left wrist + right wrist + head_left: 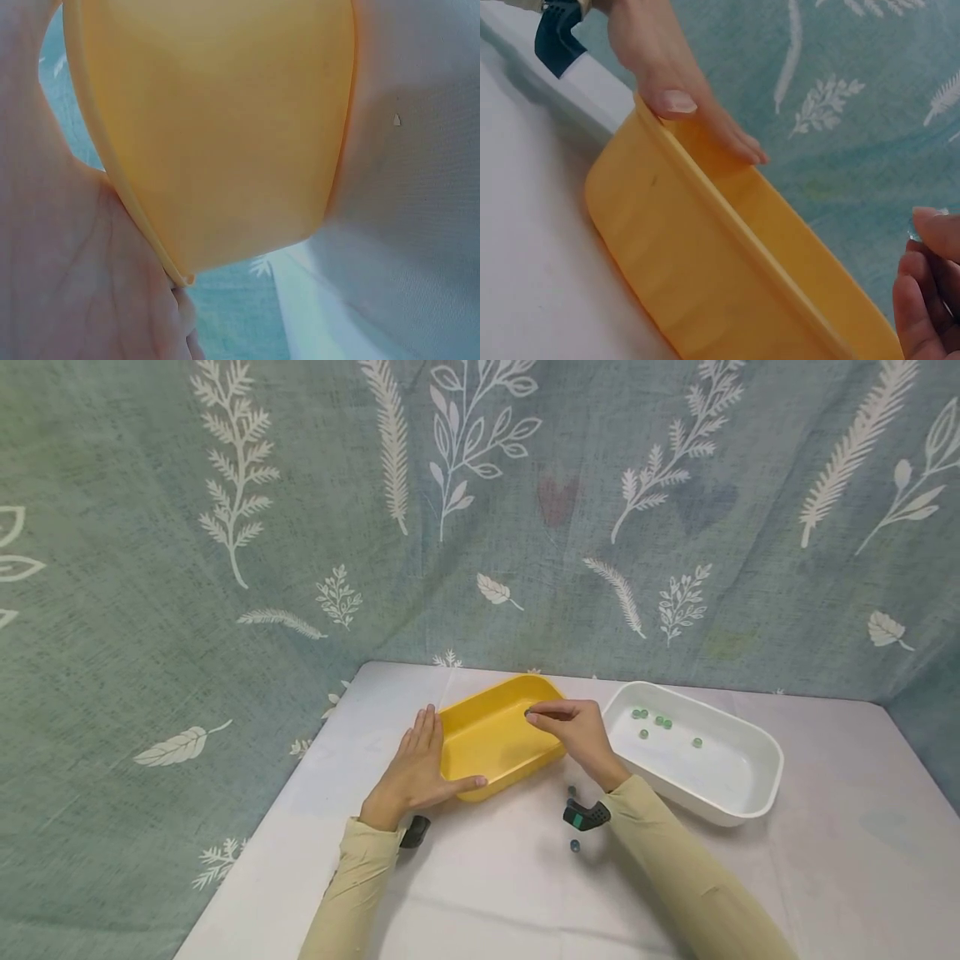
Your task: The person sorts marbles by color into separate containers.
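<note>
A yellow plastic tray [498, 739] lies angled on the white-covered table. My left hand [416, 772] rests against its left end, fingers straight and thumb spread over the near rim; the left wrist view shows the palm along the tray's edge. Above the right part of the tray, my right hand [581, 735] pinches a small blue-green glass marble [916, 226] between thumb and fingertips. Fingers partly cover that marble. Two more dark marbles, one [575, 845] nearer me and another [572, 791] farther off, lie on the cloth near the right wrist.
A white tray [761, 777] stands right of the yellow one, with several green glass marbles [643, 734] inside, mostly toward its far left end. Behind the table hangs a green leaf-patterned cloth [480, 527]. The right forearm passes close in front of the white tray.
</note>
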A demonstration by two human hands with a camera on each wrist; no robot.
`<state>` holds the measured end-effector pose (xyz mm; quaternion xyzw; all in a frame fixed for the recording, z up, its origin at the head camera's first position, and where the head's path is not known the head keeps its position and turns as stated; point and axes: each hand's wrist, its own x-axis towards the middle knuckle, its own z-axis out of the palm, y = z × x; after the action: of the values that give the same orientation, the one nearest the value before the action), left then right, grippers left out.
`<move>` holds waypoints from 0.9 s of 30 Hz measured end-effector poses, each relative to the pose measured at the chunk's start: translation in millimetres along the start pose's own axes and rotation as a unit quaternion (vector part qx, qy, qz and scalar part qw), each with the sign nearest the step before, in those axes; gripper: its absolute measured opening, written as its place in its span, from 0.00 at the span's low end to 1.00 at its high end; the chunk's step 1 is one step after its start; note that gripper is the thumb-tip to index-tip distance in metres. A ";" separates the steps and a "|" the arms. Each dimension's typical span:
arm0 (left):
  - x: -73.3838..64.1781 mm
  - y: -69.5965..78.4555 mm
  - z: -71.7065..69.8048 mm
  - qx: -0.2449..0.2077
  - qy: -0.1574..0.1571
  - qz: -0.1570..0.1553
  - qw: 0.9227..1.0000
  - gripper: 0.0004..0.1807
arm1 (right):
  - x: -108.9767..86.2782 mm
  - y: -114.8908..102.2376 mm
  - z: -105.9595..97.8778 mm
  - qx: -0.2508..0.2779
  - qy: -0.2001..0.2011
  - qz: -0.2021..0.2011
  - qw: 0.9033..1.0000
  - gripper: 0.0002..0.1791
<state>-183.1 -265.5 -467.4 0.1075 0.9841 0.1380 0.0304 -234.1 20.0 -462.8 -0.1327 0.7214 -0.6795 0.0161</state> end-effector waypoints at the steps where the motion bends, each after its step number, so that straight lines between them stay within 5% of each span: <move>1: 0.1 -0.4 0.4 -0.001 0.000 0.000 1.000 0.76 | 2.0 0.1 0.8 -0.003 0.001 0.001 1.000 0.14; 18: 1.0 -1.1 0.7 0.004 0.002 0.014 1.000 0.75 | 17.7 -2.0 9.9 -0.103 0.050 0.038 0.993 0.12; 27: 3.2 -2.3 1.1 0.018 0.005 0.022 1.000 0.75 | 12.3 -2.5 0.9 -0.079 0.057 0.030 0.995 0.15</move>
<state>-186.5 -266.7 -469.2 0.1288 0.9839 0.1220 0.0203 -245.3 16.4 -458.5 -0.0725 0.7763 -0.6260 -0.0155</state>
